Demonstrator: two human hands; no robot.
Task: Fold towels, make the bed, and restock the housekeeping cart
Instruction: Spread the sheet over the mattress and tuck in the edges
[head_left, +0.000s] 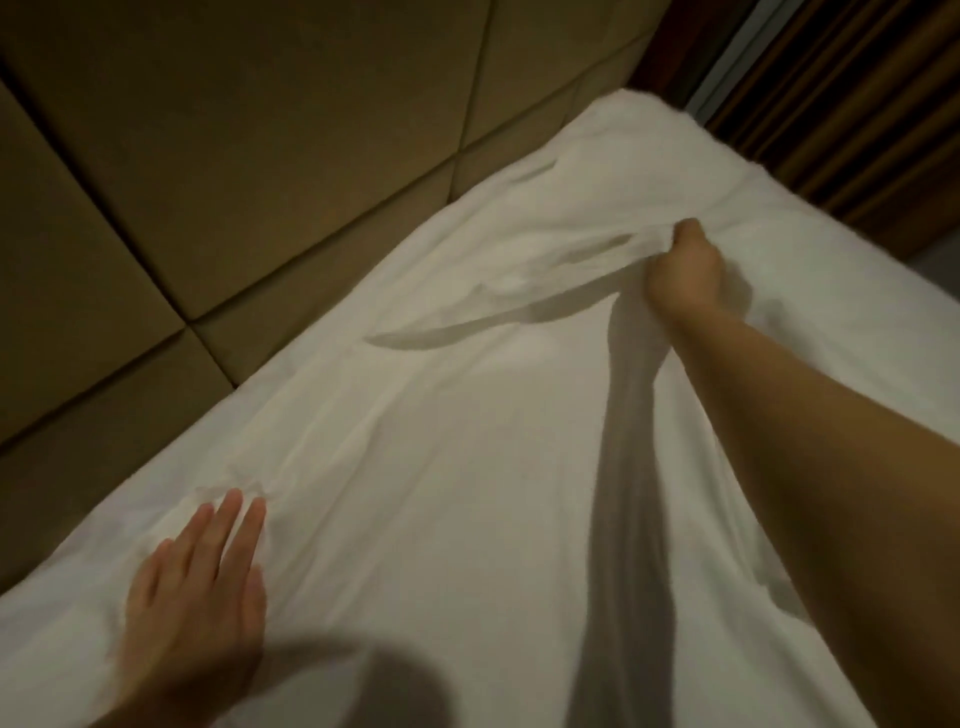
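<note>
A white duvet (467, 441) covers the bed and fills most of the head view. My right hand (683, 275) reaches far across it and grips a bunched fold of the duvet, lifting a ridge of cloth off the surface. My left hand (202, 587) lies flat near the bottom left, fingers straight and spread, pressing on the duvet close to its edge by the headboard.
A padded tan headboard (234, 156) with stitched panels runs along the left side of the bed. Brown curtains (857, 104) hang at the top right beyond the bed's far corner. A dark shadow falls over the duvet at the bottom middle.
</note>
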